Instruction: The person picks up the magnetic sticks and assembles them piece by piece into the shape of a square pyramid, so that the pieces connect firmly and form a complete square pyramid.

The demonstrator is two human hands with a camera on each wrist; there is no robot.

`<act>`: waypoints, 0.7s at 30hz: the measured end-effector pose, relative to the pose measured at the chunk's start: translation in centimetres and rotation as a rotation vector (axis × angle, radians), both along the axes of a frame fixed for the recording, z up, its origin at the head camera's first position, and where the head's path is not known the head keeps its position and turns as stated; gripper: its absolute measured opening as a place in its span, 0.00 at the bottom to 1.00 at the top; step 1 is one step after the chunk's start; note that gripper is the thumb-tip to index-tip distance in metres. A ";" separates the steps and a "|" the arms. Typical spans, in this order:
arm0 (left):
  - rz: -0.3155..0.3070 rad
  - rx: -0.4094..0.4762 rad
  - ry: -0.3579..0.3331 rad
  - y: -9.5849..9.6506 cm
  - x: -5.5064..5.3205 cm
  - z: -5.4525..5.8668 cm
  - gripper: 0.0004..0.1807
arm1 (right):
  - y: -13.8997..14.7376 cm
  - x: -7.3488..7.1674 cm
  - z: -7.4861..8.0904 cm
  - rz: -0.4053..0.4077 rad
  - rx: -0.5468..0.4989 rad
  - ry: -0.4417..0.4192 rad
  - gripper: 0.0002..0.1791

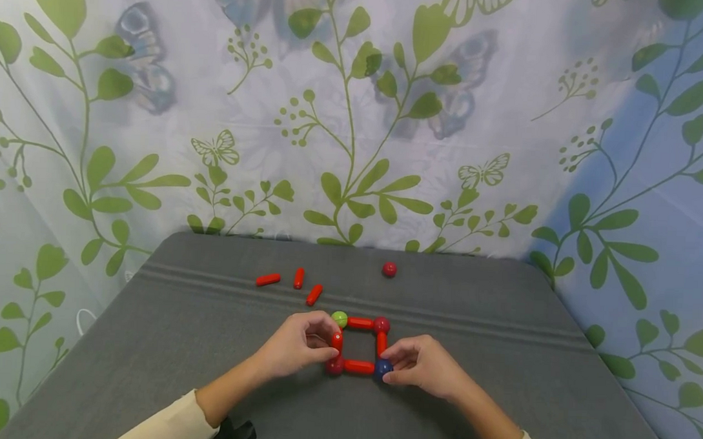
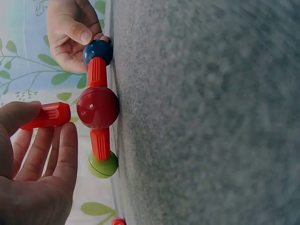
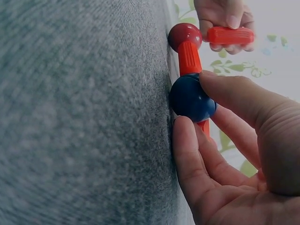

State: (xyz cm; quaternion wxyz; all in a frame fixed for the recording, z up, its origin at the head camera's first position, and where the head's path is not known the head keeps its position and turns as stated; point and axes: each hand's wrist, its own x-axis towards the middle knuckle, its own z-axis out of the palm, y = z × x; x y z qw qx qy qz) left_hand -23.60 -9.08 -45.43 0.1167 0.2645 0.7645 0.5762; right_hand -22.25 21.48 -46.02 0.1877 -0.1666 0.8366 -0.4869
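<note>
A square of red rods joined by balls lies flat on the grey table. Its corners are a green ball far left, a red ball far right, a blue ball near right and another red ball near left. Between thumb and fingers, my left hand pinches a separate red rod upright over the near-left red ball. A small gap shows between rod and ball in the left wrist view. My right hand holds the blue ball with thumb and fingertips.
Beyond the square, three loose red rods lie at the back left of the table. A loose red ball sits near the back edge. Behind the table hangs a curtain printed with leaves and butterflies.
</note>
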 end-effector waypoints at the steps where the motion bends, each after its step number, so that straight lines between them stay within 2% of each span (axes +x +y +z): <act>1: 0.001 -0.002 -0.003 0.0 0.0 0.0 0.12 | 0.0 0.0 0.0 0.001 0.000 0.000 0.15; 8: -0.002 -0.023 -0.020 -0.1 0.1 0.0 0.12 | 0.0 -0.1 0.0 0.002 -0.003 -0.003 0.15; 21: -0.022 -0.085 0.010 0.0 0.2 0.2 0.12 | -0.2 0.0 0.0 -0.005 -0.003 -0.003 0.16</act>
